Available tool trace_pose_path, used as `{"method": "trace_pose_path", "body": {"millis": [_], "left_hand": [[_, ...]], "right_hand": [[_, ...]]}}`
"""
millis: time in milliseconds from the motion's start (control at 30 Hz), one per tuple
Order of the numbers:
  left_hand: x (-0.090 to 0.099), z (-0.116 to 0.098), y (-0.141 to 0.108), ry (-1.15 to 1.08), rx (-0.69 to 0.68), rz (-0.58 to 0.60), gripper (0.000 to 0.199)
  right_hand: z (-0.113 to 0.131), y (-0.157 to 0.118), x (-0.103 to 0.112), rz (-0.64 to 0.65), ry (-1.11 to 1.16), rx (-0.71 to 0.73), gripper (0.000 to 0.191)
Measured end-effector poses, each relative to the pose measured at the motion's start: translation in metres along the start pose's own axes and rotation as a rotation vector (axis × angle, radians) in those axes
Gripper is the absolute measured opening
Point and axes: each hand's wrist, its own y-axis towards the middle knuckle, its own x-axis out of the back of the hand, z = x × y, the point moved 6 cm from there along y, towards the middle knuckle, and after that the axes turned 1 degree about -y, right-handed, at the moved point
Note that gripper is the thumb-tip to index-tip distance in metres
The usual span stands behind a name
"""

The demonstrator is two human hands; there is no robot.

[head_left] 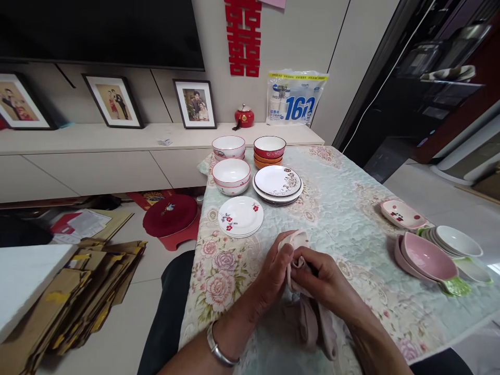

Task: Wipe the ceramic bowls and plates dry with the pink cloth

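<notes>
We curl our left hand [278, 265] firmly round a smooth, curved dish [297, 239]; our right hand [321, 273], fingers bunched, pinches soft, crumpled cloth [308, 323] against it.

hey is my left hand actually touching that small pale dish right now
Touching. The head view shows your left hand gripping the dish at its side.

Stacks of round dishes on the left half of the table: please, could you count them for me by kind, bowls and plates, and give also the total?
Bowl stacks: 3
Plate stacks: 2
Total: 5 stacks
</notes>
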Motion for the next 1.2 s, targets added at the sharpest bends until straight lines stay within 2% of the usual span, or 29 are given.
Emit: {"method": "trace_pose_path", "body": {"millis": [100,167,267,367,467,533,600,667,767,833,933,1100,1200], "left_hand": [[0.004,-0.001,0.000,0.040,-0.029,-0.030,0.051],[0.005,0.002,0.001,0.029,-0.020,-0.033,0.052],[0.005,0.010,0.003,-0.079,0.039,-0.051,0.053],[0.005,0.015,0.006,-0.217,0.100,-0.107,0.054],[0.005,0.016,0.009,-0.350,0.170,-0.155,0.054],[0.003,0.017,0.010,-0.431,0.224,-0.161,0.055],[0.000,0.016,0.011,-0.473,0.259,-0.118,0.056],[-0.003,0.015,0.010,-0.472,0.271,-0.049,0.057],[-0.009,0.016,0.006,-0.458,0.301,0.026,0.061],[-0.011,0.018,0.004,-0.440,0.330,0.050,0.063],[-0.010,0.021,0.003,-0.354,0.326,0.043,0.059],[0.000,0.021,0.008,-0.168,0.212,-0.030,0.052],[0.007,0.015,0.009,0.071,0.116,-0.053,0.052]], "right_hand": [[0.003,0.000,0.001,0.097,-0.071,0.037,0.013],[0.005,0.001,0.004,0.105,-0.212,0.076,0.018],[0.000,0.002,0.009,0.012,-0.489,0.067,0.017],[-0.012,0.001,0.013,-0.114,-0.755,-0.018,0.013],[-0.023,0.002,0.021,-0.292,-0.885,-0.068,0.015],[-0.028,0.002,0.032,-0.430,-0.821,-0.062,0.017],[-0.035,0.004,0.044,-0.512,-0.601,-0.071,0.017],[-0.044,0.006,0.050,-0.489,-0.310,-0.108,0.020],[-0.050,0.009,0.045,-0.339,-0.028,-0.143,0.029],[-0.051,0.008,0.041,-0.291,0.004,-0.152,0.030],[-0.056,0.006,0.041,-0.330,-0.024,-0.192,0.029],[-0.059,0.006,0.047,-0.429,-0.124,-0.224,0.030],[-0.060,0.005,0.053,-0.473,-0.198,-0.231,0.032]]}}
